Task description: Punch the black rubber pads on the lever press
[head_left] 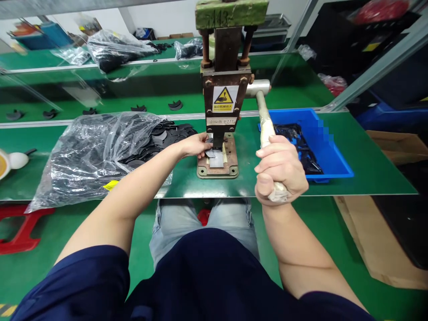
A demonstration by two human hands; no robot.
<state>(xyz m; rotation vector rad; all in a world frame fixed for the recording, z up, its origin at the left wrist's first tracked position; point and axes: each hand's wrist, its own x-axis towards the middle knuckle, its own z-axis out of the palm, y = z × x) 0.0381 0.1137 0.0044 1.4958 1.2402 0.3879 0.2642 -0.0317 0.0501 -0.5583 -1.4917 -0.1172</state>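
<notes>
A hand press [222, 93] with a yellow warning sticker stands on the green bench in front of me. My left hand [195, 145] pinches a dark curved plastic piece [210, 154] at the press's base, under the ram. Part of that piece is hidden by my fingers and the ram. My right hand [282, 169] is wrapped round the tape-covered end of the press lever [264, 113], which slants down toward me. Left of the press, a clear plastic bag [90, 151] spills many black curved pieces [160, 138] close to my left forearm.
A blue bin [329, 142] holding black parts [297, 147] sits right of the lever. Several black pieces [174, 105] lie in a row along the back ledge. A white round object [16, 160] is at the far left. Brown cardboard [377, 236] stands at the lower right.
</notes>
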